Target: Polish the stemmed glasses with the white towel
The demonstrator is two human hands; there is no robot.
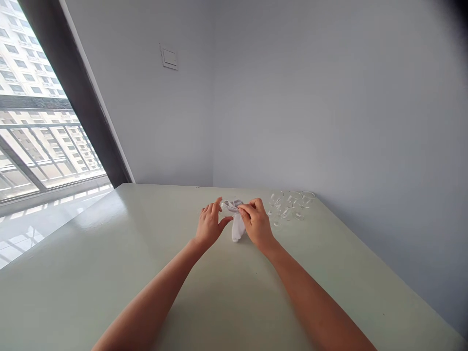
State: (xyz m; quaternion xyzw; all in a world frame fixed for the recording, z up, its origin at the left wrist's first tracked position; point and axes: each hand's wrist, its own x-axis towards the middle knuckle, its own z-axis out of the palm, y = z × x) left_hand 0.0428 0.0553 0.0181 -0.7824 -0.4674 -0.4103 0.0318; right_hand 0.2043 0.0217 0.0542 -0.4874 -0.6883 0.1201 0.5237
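Wht cloth (238,228), long axis vert in-frame, tail btm

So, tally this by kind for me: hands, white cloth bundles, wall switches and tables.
Left hand plus right hand: 2
White cloth bundle: 1
Wall switch: 1
Table: 1
Total: 5, leaving out the clear pieces, too overlapped to count

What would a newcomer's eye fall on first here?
Probably the bare right hand, pinching a crumpled white cloth mid-picture, with the bare left hand spread open beside the cloth. To the right, a scatter of clear, shiny pieces lies on the glossy pale-green table. The bright, slanted window at far left draws the eye too.
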